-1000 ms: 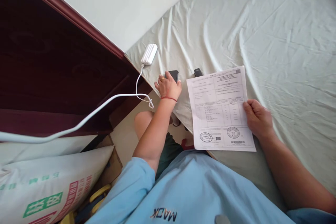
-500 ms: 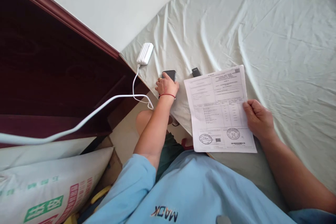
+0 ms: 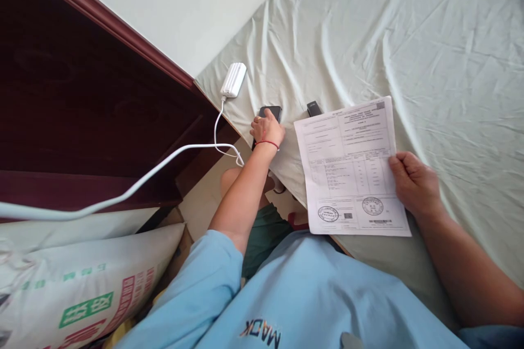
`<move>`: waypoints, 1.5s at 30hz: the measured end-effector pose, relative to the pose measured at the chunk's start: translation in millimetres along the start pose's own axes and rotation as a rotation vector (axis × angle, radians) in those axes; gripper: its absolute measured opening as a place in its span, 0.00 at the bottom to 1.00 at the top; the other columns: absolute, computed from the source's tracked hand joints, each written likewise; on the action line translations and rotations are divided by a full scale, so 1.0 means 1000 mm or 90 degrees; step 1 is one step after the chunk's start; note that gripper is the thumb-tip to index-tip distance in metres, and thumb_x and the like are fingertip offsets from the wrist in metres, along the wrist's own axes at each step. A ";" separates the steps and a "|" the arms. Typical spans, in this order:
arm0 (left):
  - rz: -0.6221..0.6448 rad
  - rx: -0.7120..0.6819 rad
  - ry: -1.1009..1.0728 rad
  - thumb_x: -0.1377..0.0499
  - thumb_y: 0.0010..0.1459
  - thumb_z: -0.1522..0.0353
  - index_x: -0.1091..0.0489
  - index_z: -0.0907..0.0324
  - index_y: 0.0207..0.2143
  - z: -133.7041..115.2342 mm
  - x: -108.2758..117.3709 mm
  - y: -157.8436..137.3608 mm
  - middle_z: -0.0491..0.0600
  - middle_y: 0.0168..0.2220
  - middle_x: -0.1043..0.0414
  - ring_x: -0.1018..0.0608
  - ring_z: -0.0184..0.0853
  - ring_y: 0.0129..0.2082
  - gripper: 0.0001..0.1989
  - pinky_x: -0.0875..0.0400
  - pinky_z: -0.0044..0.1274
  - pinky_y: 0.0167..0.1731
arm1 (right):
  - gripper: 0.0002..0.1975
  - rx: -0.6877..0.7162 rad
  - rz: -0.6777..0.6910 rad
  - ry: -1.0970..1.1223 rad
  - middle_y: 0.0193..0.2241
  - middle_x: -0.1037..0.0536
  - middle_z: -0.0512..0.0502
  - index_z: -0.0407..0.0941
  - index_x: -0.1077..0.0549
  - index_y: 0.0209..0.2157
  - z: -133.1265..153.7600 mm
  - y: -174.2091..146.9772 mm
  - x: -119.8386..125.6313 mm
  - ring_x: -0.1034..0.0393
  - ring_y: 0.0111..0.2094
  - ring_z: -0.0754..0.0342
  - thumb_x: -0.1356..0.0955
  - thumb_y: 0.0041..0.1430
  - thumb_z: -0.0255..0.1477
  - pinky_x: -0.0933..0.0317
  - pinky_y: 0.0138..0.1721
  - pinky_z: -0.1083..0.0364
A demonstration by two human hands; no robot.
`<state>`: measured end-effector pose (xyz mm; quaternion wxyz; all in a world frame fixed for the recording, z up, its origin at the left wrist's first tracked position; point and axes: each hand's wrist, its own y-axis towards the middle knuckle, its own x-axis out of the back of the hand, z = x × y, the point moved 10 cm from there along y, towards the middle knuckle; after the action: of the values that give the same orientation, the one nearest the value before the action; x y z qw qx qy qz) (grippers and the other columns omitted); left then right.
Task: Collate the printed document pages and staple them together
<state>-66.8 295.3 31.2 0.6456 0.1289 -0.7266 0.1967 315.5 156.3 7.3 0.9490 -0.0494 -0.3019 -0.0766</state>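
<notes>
A black smartphone (image 3: 274,113) lies on the pale cloth near the edge of the surface. My left hand (image 3: 267,130) rests over it, with the index finger stretched onto its screen and the palm hiding its lower part. Printed paper sheets (image 3: 347,166) with a table and two round stamps are pinched at their right edge by my right hand (image 3: 415,181), thumb on top. The papers are held up over the cloth in front of my chest. Just beyond their top edge lies a small black object (image 3: 314,108), partly covered by them.
A white power strip or adapter (image 3: 233,80) sits at the corner by the wall, its white cable (image 3: 164,166) running left across the view. A dark red wooden panel (image 3: 94,87) stands at left. Printed white sacks (image 3: 94,278) lie below it. Pale cloth (image 3: 450,54) covers the surface.
The whole view has shifted slightly, so things appear a little farther right. My left hand stays over the smartphone with its finger on the screen, and my right hand still holds the papers.
</notes>
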 end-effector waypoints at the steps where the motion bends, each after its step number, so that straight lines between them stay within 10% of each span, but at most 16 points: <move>1: 0.003 0.001 -0.002 0.38 0.66 0.71 0.35 0.63 0.67 0.000 0.001 0.000 0.75 0.66 0.30 0.26 0.61 0.68 0.28 0.28 0.48 0.61 | 0.15 0.001 0.000 -0.002 0.28 0.24 0.47 0.49 0.27 0.35 0.000 0.000 0.000 0.34 0.30 0.49 0.35 0.70 0.44 0.41 0.34 0.49; 9: 0.020 -0.039 -0.052 0.35 0.65 0.66 0.42 0.72 0.72 0.004 0.001 -0.001 0.78 0.69 0.34 0.30 0.61 0.72 0.38 0.34 0.46 0.70 | 0.16 0.003 0.000 -0.004 0.27 0.25 0.47 0.49 0.27 0.35 -0.003 0.001 -0.001 0.35 0.30 0.48 0.34 0.70 0.45 0.40 0.34 0.49; 13: -0.086 -0.236 -0.141 0.37 0.65 0.68 0.41 0.69 0.72 -0.005 0.002 -0.044 0.73 0.76 0.43 0.43 0.55 0.80 0.36 0.48 0.45 0.78 | 0.16 -0.007 0.013 0.009 0.29 0.24 0.47 0.49 0.26 0.36 -0.004 0.000 -0.003 0.34 0.30 0.49 0.35 0.71 0.45 0.40 0.34 0.50; 18: -0.199 -0.424 -0.201 0.46 0.72 0.62 0.27 0.59 0.58 0.016 -0.002 -0.112 0.64 0.69 0.31 0.41 0.52 0.80 0.18 0.43 0.49 0.77 | 0.15 0.000 0.009 0.018 0.28 0.24 0.47 0.49 0.27 0.35 -0.001 -0.001 -0.002 0.33 0.31 0.49 0.35 0.71 0.44 0.40 0.35 0.50; 26: -0.267 -0.249 -0.174 0.45 0.71 0.64 0.21 0.57 0.51 0.083 -0.001 -0.084 0.63 0.67 0.32 0.41 0.53 0.79 0.14 0.42 0.47 0.76 | 0.16 0.006 0.008 0.018 0.28 0.25 0.47 0.49 0.27 0.34 0.000 -0.001 -0.002 0.34 0.30 0.49 0.34 0.71 0.45 0.40 0.34 0.50; 39: -0.184 -0.102 -0.127 0.45 0.73 0.61 0.26 0.61 0.66 0.088 -0.011 -0.052 0.65 0.81 0.50 0.55 0.57 0.83 0.25 0.56 0.56 0.78 | 0.15 0.005 0.013 0.011 0.28 0.23 0.46 0.49 0.27 0.35 0.000 0.000 -0.003 0.32 0.30 0.48 0.34 0.71 0.44 0.40 0.33 0.50; 45: -0.186 -0.220 -0.180 0.41 0.70 0.58 0.17 0.60 0.54 0.072 -0.009 -0.061 0.62 0.79 0.43 0.55 0.64 0.82 0.21 0.61 0.59 0.77 | 0.18 0.014 0.005 0.018 0.28 0.24 0.47 0.49 0.27 0.35 -0.002 0.000 -0.002 0.32 0.31 0.48 0.35 0.72 0.48 0.40 0.34 0.49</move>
<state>-102.4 207.6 23.4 0.5714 0.1464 -0.8062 -0.0457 314.8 156.3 4.3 0.9539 -0.0390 -0.2893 -0.0705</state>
